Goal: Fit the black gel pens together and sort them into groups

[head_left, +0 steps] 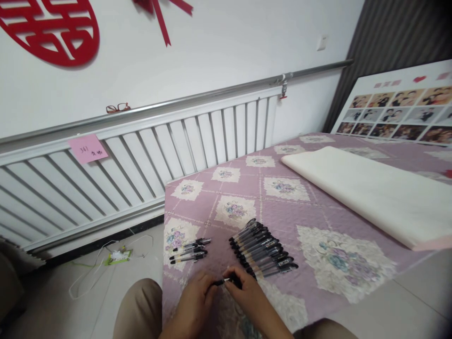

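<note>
- Soft, even light fills the room. The white wall (229, 42) is bright, and the light's source is out of view.
- Shadows are faint, with a thin one under the row of pens (263, 249).
- A dull sheen runs along the metal pipe (212, 96).
- The wide lens bends the radiator (141, 160) and slants it.
- The corners darken. The curtain (399, 33) is dim and the floor (423, 292) is smeary.
- The left hand (192, 301), the right hand (247, 294) and the pen (226, 281) they pinch look slightly soft.
</note>
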A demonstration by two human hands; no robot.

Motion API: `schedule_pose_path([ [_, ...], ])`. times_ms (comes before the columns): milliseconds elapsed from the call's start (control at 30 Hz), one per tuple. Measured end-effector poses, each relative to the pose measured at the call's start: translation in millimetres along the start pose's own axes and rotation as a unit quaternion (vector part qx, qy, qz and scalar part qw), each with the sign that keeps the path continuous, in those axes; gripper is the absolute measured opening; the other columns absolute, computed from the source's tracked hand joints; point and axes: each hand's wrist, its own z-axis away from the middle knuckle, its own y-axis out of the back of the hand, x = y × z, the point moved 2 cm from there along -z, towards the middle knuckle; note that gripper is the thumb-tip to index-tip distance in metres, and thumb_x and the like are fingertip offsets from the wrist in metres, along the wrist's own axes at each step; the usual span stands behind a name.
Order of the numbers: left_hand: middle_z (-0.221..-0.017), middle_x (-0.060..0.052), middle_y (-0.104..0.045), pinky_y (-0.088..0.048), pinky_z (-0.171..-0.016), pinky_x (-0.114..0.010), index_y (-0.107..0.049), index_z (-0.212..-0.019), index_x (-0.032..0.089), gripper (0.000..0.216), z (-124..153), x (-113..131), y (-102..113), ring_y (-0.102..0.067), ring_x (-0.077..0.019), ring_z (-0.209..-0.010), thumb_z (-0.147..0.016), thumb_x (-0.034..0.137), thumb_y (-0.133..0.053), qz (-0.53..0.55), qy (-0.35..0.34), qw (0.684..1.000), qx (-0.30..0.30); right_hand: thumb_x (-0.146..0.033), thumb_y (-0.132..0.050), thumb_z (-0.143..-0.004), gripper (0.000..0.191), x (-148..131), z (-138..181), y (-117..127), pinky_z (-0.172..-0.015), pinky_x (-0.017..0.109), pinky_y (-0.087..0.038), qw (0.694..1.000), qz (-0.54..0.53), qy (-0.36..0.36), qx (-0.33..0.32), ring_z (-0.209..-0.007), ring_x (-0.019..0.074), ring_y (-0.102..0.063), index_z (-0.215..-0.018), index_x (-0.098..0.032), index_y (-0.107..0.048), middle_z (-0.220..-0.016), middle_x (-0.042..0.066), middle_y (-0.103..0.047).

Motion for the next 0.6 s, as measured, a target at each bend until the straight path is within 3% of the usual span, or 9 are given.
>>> schedule_pose_path([
  [233,-0.11,-0.004,-0.065,-0.043,-0.093,-0.032,-0.061,-0.114,0.026,0.034,-1.0,-0.3,-4.7,-0.057,-0.0193,-0.102,-0.084,0.018,-0.047,0.053,0.002,0.999,-0.009,-0.024,-0.05,-0.073,0.019,1.3,-1.4,-3.5,-0.076,0.029,-0.044,1.0,-0.017,0.012,-0.012,-0.082,0.0199,-0.062,-0.084,-0.019,-0.064,-0.083,0.003,-0.069],
  [433,-0.108,-0.003,-0.067,-0.045,-0.092,-0.032,-0.064,-0.109,0.024,0.03,-3.0,2.2,-7.7,-0.06,-0.0197,-0.1,-0.083,0.022,-0.051,0.101,0.033,0.994,-0.015,-0.024,-0.052,-0.073,0.018,-4.4,0.9,-4.0,-0.079,0.029,-0.045,0.999,-0.028,0.027,-0.024,-0.085,0.0201,-0.063,-0.083,-0.02,-0.066,-0.085,0.002,-0.07],
  [600,-0.103,-0.004,-0.069,-0.046,-0.089,-0.033,-0.066,-0.105,0.023,0.029,-3.2,0.3,-8.0,-0.062,-0.0194,-0.095,-0.086,0.025,-0.044,0.077,0.027,0.997,0.007,-0.031,-0.053,-0.075,0.019,-0.7,-0.2,1.9,-0.078,0.03,-0.045,0.999,-0.042,0.006,0.029,-0.083,0.0205,-0.062,-0.084,-0.02,-0.065,-0.084,0.003,-0.069],
])
